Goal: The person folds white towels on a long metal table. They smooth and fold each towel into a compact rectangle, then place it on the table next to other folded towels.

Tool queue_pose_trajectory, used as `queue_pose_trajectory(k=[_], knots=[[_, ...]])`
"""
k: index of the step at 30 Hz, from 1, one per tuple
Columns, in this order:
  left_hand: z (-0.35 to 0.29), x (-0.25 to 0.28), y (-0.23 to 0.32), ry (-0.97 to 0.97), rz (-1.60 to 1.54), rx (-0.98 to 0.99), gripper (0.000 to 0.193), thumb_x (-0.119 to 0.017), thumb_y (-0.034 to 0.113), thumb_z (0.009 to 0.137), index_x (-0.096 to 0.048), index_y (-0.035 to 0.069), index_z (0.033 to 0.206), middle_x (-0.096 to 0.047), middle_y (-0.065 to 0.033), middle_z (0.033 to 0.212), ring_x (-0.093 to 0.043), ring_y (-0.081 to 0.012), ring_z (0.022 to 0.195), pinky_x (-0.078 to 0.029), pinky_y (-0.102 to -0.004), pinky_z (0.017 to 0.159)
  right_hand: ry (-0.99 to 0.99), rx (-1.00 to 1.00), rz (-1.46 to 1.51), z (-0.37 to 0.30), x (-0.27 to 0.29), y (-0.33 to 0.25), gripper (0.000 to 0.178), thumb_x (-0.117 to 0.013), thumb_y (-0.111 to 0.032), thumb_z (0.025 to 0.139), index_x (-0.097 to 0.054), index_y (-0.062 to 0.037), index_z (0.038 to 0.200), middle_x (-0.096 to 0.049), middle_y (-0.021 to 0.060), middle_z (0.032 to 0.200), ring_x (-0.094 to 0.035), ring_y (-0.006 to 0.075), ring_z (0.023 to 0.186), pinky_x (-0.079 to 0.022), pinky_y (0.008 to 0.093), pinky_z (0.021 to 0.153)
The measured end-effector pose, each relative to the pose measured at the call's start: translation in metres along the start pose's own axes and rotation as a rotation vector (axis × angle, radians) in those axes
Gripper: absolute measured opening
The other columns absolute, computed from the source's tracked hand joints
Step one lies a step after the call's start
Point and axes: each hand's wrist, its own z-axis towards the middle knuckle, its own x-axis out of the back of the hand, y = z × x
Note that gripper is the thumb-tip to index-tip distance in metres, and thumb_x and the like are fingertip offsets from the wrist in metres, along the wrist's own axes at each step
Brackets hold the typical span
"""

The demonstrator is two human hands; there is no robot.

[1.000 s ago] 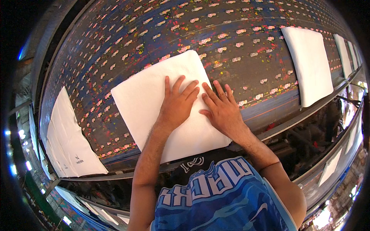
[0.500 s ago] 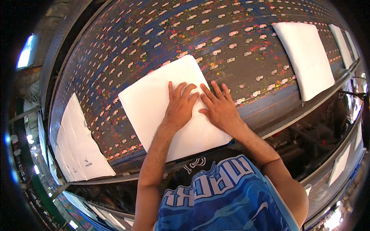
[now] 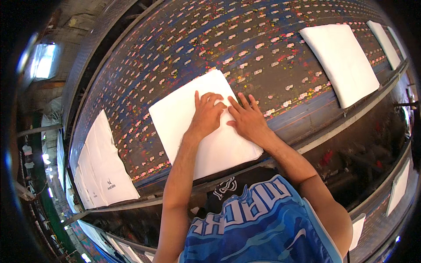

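Though the white fabric stack (image 3: pixel 175 116) lies flat, near-corner layers look uneven, left hand (image 3: pixel 206 117) curled, grip unclear, right hand (image 3: pixel 251 123) spread.

The left of the hands (image 3: pixel 205 118) now bends its fingers (image 3: pixel 212 96) (they lay straighter earlier).

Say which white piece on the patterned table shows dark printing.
The leftmost white piece: it bears dark marks; the middle piece under both hands and pieces farther right look plain.

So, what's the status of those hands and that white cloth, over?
Left hand bent on white cloth. Right hand spread over its right edge. Another folded piece apart, farther right.
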Motion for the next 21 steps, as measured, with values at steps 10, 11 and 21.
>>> queue_pose_trajectory(k=[10, 11, 21], knots=[[-0.083, -0.018, 0.006, 0.307, -0.124, 0.137, 0.016, -0.073, -0.001, 0.091, -0.076, 0.007, 0.104, -0.063, -0.0134, 0.111, -0.059, -0.0353, 0.116, -0.046, -0.0495, 0.112, -0.027, -0.014, -0.058, -0.003, 0.000, -0.006, 0.053, -0.068, -0.043, 0.101, -0.061, -0.0098, 0.141, -0.050, 0.0177, 0.164, -0.037, 0.0436, 0.157, -0.023, 0.0649, 0.128], [-0.099, -0.018, 0.004, 0.314, -0.144, 0.185, 0.016, -0.073, 0.000, 0.091, -0.075, 0.007, 0.105, -0.063, -0.0140, 0.112, -0.059, -0.0359, 0.116, -0.048, -0.0475, 0.109, -0.023, -0.016, -0.080, -0.005, 0.000, -0.008, 0.054, -0.068, -0.043, 0.101, -0.060, -0.0098, 0.143, -0.050, 0.0187, 0.163, -0.038, 0.0434, 0.156, -0.023, 0.0649, 0.128], [-0.281, -0.014, -0.041, 0.549, -0.038, 0.778, 0.049, -0.078, 0.022, 0.096, -0.061, 0.002, 0.137, -0.064, -0.0161, 0.126, -0.061, -0.0347, 0.120, -0.049, -0.0469, 0.105, -0.096, -0.242, 0.103, -0.074, 0.047, -0.052, 0.066, -0.077, -0.032, 0.095, -0.054, -0.0067, 0.152, -0.062, 0.0222, 0.143, -0.059, 0.0387, 0.133, -0.049, 0.0497, 0.109]])
